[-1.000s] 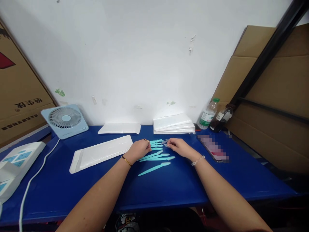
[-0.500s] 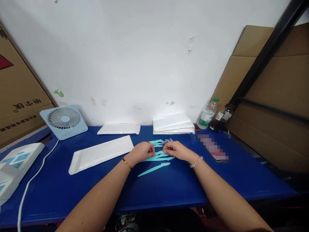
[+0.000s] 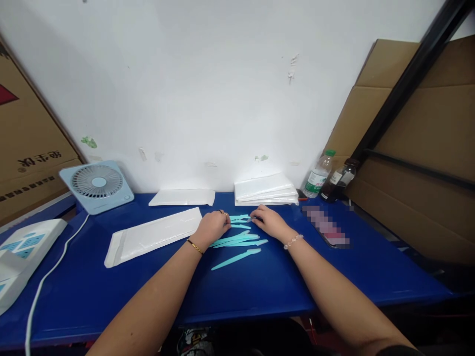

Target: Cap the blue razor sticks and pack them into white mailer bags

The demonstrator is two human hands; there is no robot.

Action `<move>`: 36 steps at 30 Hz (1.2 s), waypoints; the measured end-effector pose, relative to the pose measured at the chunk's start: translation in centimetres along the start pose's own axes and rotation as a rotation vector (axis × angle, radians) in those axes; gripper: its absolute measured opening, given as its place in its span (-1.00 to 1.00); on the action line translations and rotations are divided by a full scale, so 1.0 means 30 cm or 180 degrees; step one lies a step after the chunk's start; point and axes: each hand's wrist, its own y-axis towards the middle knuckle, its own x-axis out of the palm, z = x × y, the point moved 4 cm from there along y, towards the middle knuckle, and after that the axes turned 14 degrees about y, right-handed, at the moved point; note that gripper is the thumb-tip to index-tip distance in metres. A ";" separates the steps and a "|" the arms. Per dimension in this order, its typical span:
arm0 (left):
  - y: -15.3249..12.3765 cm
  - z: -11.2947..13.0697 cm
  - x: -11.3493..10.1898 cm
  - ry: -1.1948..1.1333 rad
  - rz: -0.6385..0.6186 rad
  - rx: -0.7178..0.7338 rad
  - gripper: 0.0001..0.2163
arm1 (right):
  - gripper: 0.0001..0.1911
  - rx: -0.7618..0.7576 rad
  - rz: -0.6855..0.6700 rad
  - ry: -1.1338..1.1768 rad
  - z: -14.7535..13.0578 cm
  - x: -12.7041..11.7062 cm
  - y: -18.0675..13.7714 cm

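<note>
Several teal eyebrow razors [image 3: 237, 240] lie in a loose bunch on the blue table between my hands. One separate razor [image 3: 236, 259] lies slantwise nearer to me. My left hand [image 3: 214, 226] is closed at the left ends of an upper group of teal razors [image 3: 239, 218], its fingertips around them. At the right ends of that group, my right hand [image 3: 269, 221] has thumb and fingers pinched together. A small translucent piece [image 3: 250, 220] shows by its fingertips; whether it is gripped is unclear.
A white padded mailer [image 3: 156, 237] lies to the left, another mailer [image 3: 181, 197] behind it. More mailers [image 3: 265, 190] are stacked by the wall. A fan [image 3: 99, 185], power strip [image 3: 27, 252], phone [image 3: 326, 227] and two bottles [image 3: 318, 175] stand or lie around. Cardboard flanks both sides.
Both hands have moved away from me, off the middle bunch of razors to the upper group. The middle bunch now lies uncovered. The translucent pieces are mostly hidden by my right hand.
</note>
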 end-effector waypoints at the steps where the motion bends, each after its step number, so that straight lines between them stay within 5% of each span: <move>1: -0.001 0.000 0.000 -0.0001 -0.0014 -0.0006 -0.88 | -0.83 -0.0024 -0.0026 -0.0017 0.000 0.003 0.002; 23: -0.012 -0.004 0.003 -0.0248 -0.0122 0.0085 -0.94 | -0.94 0.0102 -0.0360 0.0672 -0.025 -0.038 -0.054; 28: -0.012 -0.003 -0.001 -0.0267 -0.0168 0.0054 -0.94 | -0.91 -0.0152 -0.0792 0.0799 -0.051 -0.050 -0.070; 36: -0.012 -0.003 0.000 -0.0435 -0.0185 0.0132 -0.92 | -0.85 0.0317 -0.0660 0.1051 -0.023 -0.035 -0.072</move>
